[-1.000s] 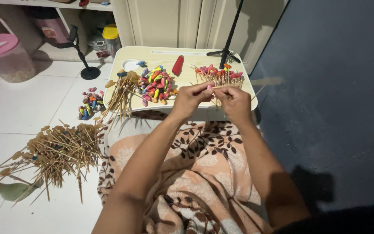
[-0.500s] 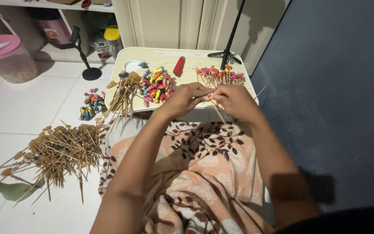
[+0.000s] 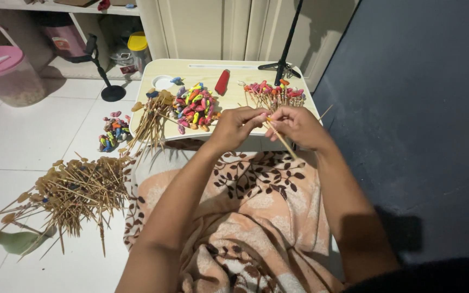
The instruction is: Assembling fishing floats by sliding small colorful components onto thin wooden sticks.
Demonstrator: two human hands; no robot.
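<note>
Item: thin bamboo skewer (image 3: pixel 281 139), held between both hands over the near edge of the low counter (image 3: pixel 234 69); against the view a second ago it has swung from nearly level to slanting down toward the lap, which suggests it is being turned or adjusted in the fingers. Left hand (image 3: pixel 238 126): grip closed, fingertips pinching the skewer's upper end. Right hand (image 3: pixel 300 126): grip closed around the same skewer, just beside the left. On the counter: a heap of small coloured balloons (image 3: pixel 194 106) at centre; a cluster of skewers with coloured tips (image 3: pixel 274 95) at the far right; a bundle of brown-tipped sticks (image 3: pixel 150 116) overhanging the left edge; a red oblong object (image 3: pixel 222 82); a small white dish (image 3: pixel 162 82), contents too small to tell. On the floor: a large pile of sticks (image 3: pixel 77 190), a small heap of coloured pieces (image 3: pixel 112 131), a pale green bottle-like object (image 3: pixel 9 240). Containers beyond: a pink-lidded tub (image 3: pixel 6 76) holding pale granular matter; a yellow-lidded jar (image 3: pixel 138 50), contents unclear. A leaf-patterned cloth (image 3: pixel 245 217) covers the lap.
</note>
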